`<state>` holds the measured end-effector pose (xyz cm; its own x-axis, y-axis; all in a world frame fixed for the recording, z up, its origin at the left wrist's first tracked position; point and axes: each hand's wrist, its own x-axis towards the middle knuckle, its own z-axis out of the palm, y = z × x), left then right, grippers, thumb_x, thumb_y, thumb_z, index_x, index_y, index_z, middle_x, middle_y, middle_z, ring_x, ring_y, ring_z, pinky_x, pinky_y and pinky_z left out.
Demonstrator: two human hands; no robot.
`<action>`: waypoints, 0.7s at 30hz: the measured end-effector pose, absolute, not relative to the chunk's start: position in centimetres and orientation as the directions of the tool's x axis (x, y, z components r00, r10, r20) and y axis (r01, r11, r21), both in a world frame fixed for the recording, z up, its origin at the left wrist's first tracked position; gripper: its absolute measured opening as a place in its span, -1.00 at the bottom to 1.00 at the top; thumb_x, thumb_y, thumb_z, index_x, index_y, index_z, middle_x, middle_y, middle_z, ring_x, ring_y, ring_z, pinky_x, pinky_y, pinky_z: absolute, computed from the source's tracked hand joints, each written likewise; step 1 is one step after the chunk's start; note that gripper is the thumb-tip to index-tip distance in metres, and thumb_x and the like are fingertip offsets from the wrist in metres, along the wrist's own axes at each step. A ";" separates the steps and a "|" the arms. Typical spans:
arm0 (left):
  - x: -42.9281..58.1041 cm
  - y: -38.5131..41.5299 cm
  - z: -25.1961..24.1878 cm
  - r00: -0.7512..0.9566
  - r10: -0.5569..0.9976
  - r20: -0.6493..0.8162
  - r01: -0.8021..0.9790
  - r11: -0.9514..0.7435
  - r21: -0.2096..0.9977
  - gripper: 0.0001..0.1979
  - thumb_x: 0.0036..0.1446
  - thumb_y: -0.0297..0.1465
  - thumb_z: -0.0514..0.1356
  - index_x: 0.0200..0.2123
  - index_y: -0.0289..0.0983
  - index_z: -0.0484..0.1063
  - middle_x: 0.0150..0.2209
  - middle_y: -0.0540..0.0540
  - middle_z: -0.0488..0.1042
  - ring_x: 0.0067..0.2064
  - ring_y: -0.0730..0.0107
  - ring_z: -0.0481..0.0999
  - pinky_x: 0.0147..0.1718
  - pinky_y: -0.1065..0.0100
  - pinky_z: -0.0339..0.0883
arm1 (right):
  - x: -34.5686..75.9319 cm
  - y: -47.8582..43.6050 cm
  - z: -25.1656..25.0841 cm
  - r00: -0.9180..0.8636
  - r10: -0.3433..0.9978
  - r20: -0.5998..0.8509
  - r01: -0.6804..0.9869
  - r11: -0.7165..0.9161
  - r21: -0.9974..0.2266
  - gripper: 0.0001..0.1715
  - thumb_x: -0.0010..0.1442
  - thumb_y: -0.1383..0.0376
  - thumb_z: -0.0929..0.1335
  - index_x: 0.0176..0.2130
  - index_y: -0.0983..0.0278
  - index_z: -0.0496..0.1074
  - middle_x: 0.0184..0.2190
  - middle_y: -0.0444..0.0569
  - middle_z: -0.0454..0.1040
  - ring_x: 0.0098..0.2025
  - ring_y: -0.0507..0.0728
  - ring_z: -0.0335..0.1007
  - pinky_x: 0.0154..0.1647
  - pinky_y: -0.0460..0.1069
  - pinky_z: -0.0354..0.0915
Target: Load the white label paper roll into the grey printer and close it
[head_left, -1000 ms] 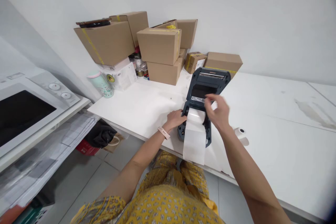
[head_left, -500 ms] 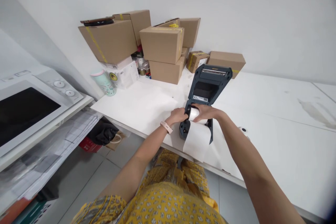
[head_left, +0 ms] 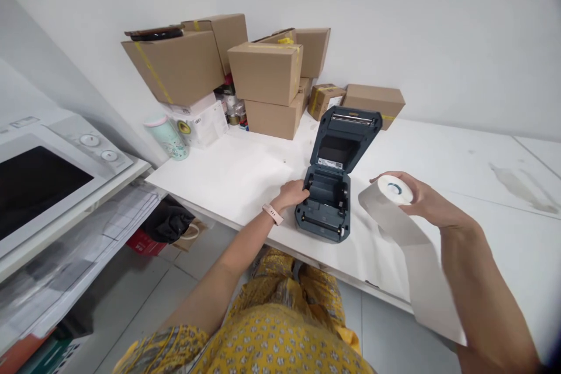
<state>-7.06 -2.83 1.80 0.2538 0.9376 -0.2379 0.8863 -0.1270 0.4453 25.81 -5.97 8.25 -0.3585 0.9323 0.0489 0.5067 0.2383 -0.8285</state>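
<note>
A dark blue-grey label printer (head_left: 324, 204) stands on the white table with its lid (head_left: 344, 139) raised. Its roll bay shows no roll inside. My left hand (head_left: 293, 194) is closed on the printer's left side, fingertips at the inner edge of the bay. To the right of the printer, my right hand (head_left: 423, 198) grips a roll of white label paper (head_left: 381, 196) from its far and right side. The roll's round end and core face up, and a long loose strip hangs from it past the table's front edge.
Cardboard boxes (head_left: 265, 73) are stacked along the wall behind. A mint tumbler (head_left: 169, 139) and a white box (head_left: 204, 125) stand at the back left. A microwave (head_left: 52, 169) sits on a shelf at the left. The table's front edge (head_left: 280, 245) runs close to my body.
The paper roll has come out of the printer's bay and moved right in my right hand, its strip trailing. My left hand has stayed at the printer's left side.
</note>
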 end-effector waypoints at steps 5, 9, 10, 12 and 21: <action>-7.1 -2.9 1.8 0.246 0.940 -0.238 0.885 -0.117 0.450 -0.65 0.15 -0.33 0.03 -0.05 -0.28 0.45 -0.03 -0.27 0.57 0.00 0.01 0.55 -0.12 0.21 0.39 | 25.8 -3.9 3.6 -0.240 0.970 -0.045 0.632 0.121 -0.765 -0.28 -0.14 0.25 0.41 0.07 0.22 0.38 -0.02 0.05 0.51 -0.10 0.27 0.47 -0.20 0.07 0.43; -7.1 -3.0 1.8 0.245 0.940 -0.237 0.884 -0.116 0.453 -0.65 0.15 -0.34 0.03 -0.06 -0.28 0.46 -0.04 -0.26 0.58 0.00 0.02 0.56 -0.12 0.22 0.39 | 24.4 -2.6 1.0 -0.267 0.963 -0.044 0.684 0.158 -0.712 -0.28 -0.19 0.26 0.44 0.03 0.23 0.38 -0.05 0.03 0.54 -0.03 0.29 0.46 0.01 0.15 0.38; -7.1 -3.0 1.8 0.240 0.941 -0.238 0.885 -0.112 0.452 -0.65 0.15 -0.34 0.03 -0.06 -0.28 0.46 -0.04 -0.26 0.58 0.00 0.02 0.56 -0.12 0.22 0.39 | 24.2 -2.6 0.7 -0.274 0.961 -0.050 0.686 0.158 -0.711 -0.27 -0.19 0.25 0.45 0.03 0.24 0.38 -0.05 0.05 0.54 -0.02 0.30 0.46 0.02 0.17 0.37; -7.1 -3.0 1.8 0.239 0.941 -0.240 0.885 -0.109 0.453 -0.65 0.15 -0.33 0.03 -0.06 -0.29 0.46 -0.04 -0.27 0.58 -0.01 0.01 0.56 -0.13 0.22 0.39 | 24.5 -2.8 0.6 -0.288 0.956 -0.047 0.669 0.166 -0.724 -0.25 -0.17 0.19 0.49 0.05 0.24 0.40 0.01 0.09 0.53 0.02 0.32 0.45 0.06 0.19 0.36; -7.1 -2.7 1.3 0.241 0.941 -0.238 0.884 -0.111 0.454 -0.66 0.13 -0.33 0.02 -0.08 -0.26 0.45 -0.05 -0.23 0.58 -0.02 0.02 0.56 -0.14 0.22 0.40 | 34.2 -4.9 -0.4 0.235 0.962 -0.138 0.457 -0.235 -0.858 -0.62 -0.04 0.12 0.44 -0.21 0.22 0.60 0.02 0.11 0.58 0.16 0.35 0.37 0.25 0.20 0.15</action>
<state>-7.11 -2.66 1.34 0.2406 0.9409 -0.2382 0.8839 -0.1110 0.4544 34.22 -4.89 -0.37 0.2351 0.9621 -0.1381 0.4569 -0.2348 -0.8579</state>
